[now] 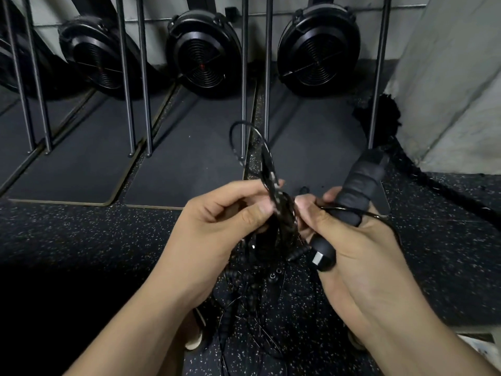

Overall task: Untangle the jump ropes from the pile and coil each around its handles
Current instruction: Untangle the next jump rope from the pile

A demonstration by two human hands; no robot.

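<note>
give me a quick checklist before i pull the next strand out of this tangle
1. Right hand gripping the handle: ok, fingers are curled round it.
2. Left hand holding the tangle: ok, thumb and fingers pinch it.
3. Which strand runs to the held handle: cannot tell, the strands are dark and bunched.
4. Strands below the hands separated: not ok, the pile hangs bunched together.
5. Any rope coiled round its handles: not ok, none is.
</note>
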